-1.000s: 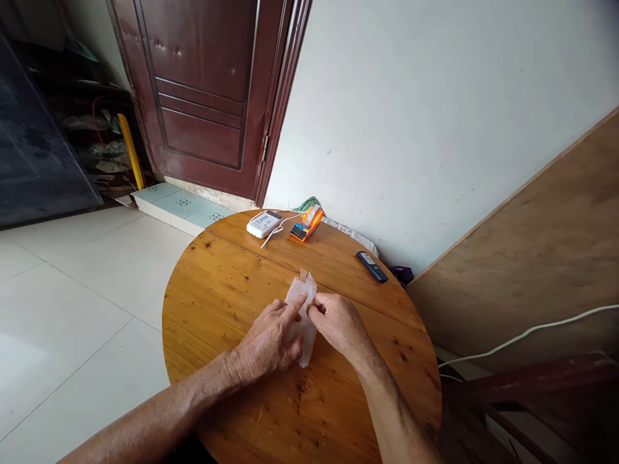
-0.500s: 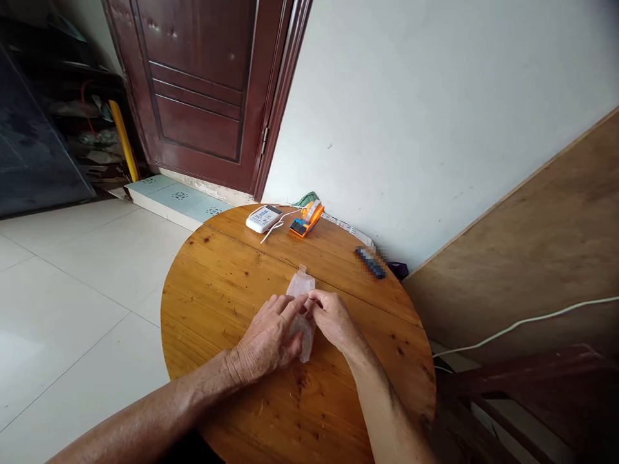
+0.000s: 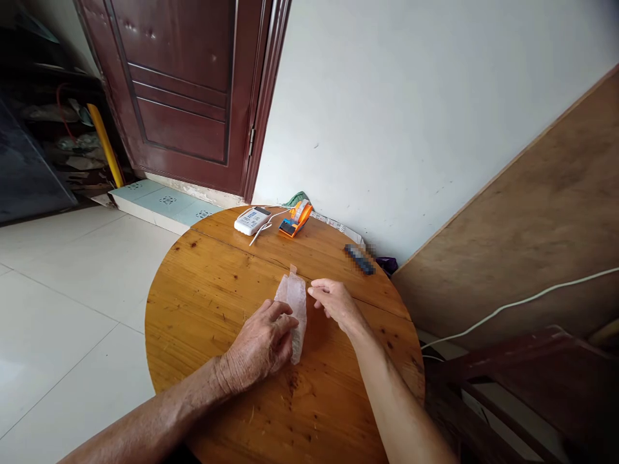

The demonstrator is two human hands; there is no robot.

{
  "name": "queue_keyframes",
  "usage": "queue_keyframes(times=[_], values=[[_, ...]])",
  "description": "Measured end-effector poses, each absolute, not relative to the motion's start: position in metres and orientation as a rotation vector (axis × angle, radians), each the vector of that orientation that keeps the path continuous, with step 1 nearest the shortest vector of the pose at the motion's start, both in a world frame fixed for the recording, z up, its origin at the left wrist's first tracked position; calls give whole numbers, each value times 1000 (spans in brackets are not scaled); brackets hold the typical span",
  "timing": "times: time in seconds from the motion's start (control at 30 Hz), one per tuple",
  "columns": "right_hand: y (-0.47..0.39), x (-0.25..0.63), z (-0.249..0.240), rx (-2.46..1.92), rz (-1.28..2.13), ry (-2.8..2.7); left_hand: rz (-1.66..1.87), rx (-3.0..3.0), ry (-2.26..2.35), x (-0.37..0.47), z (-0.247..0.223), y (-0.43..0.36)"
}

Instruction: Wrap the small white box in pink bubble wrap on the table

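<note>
A narrow whitish translucent plastic wrap, looking like bubble wrap [image 3: 298,306], lies lengthwise on the round wooden table [image 3: 203,303]. A small strip of clear tape [image 3: 293,270] sticks out at its far end. My left hand [image 3: 264,338] rests over the near left part of the wrap, fingers bent and apart, covering some of it. Just right of the wrap, my right hand [image 3: 333,303] hovers with its thumb and forefinger slightly parted and nothing visible between them. Anything inside the wrap cannot be made out.
Toward the far edge are an orange tape dispenser [image 3: 294,219] and a white power strip or adapter [image 3: 252,221] with a white cord. A blurred dark object [image 3: 359,259] lies at the right. A white wall [image 3: 411,116] and dark red door [image 3: 178,84] stand behind.
My right hand has come away from the wrap toward the right, its fingers loosening. My left fingers have drawn back and bent, uncovering more of the wrap. The view has shifted slightly.
</note>
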State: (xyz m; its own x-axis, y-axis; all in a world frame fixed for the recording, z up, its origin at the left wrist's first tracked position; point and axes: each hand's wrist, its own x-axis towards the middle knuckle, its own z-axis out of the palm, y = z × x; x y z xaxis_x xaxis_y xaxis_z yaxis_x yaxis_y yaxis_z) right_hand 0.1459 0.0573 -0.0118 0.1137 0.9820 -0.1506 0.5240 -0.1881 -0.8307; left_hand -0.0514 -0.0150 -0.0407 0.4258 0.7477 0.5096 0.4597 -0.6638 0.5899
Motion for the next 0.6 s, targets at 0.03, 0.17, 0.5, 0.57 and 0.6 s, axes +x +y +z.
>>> queue_keyframes(times=[0.03, 0.17, 0.5, 0.57, 0.6], values=[[60, 143, -13, -1795, 1004, -1458, 1103, 2321, 1030, -52, -40, -15], [68, 134, -14, -1728, 1185, -1411, 1100, 2325, 1036, -52, -39, -16], [73, 124, -22, -1516, 1159, -1466, 1062, 2447, 1084, -54, -36, -16], [71, 121, -24, -1499, 1113, -1448, 1003, 2471, 1106, -54, -33, -16], [70, 120, -23, -1477, 1118, -1429, 976, 2474, 1119, -54, -32, -17]])
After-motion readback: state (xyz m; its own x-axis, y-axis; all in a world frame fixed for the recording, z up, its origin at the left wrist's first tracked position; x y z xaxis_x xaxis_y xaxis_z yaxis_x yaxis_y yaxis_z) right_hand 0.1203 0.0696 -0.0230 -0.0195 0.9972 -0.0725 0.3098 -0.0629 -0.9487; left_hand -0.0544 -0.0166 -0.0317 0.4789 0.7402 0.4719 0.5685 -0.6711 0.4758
